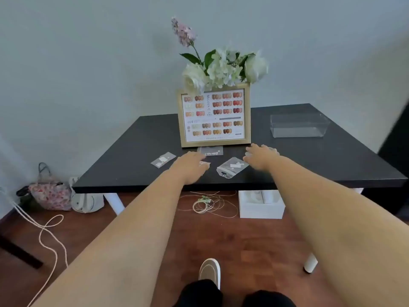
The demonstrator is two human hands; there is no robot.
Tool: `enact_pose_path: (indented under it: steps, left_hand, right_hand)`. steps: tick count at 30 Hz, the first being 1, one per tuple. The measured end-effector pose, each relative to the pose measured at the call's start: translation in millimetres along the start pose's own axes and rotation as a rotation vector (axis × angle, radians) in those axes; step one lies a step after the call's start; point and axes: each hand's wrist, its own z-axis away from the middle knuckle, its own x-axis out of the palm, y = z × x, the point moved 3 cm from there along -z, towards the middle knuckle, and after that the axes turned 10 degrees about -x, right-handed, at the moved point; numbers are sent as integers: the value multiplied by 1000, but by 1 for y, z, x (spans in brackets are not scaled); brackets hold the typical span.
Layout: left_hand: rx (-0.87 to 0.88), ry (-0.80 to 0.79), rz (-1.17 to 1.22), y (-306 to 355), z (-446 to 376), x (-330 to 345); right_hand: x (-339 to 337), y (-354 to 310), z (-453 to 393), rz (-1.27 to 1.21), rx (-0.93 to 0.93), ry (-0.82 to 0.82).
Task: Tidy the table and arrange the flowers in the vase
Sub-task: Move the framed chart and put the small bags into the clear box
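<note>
Left hand (192, 166) palm-down over a small packet (204, 163); right hand (261, 157) outstretched, fingers spread, grip unclear

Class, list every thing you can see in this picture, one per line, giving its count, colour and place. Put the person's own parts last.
table: 1, black top, white legs, centre
framed colour chart: 1, gold frame, upright at table's back
flowers: 1 bunch, white with one pink sprig, behind the frame
clear box: 1, transparent, table's right
small bags: at least 3, clear, table's front
flowered bag: 1, pink, floor left
white box: 1, under the table
cord: 1 tangle, pale, floor under the table
cable: 1, white, floor left
shoe: 1, pale, bottom centre
left hand: over the bags
right hand: over the bags
</note>
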Motion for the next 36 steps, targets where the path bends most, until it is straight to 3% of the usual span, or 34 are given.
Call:
enact_pose_path:
  steps: [9,27,36]
  left_hand:
    - [172,16,-54,21,-43,54]
    - [130,15,-93,2,-48,81]
    - [141,30,-77,0,-48,81]
  right_hand:
    - [40,50,5,-155,-69,208]
    - [53,61,-2,-158,-71,300]
    - [51,59,0,-190,0,246]
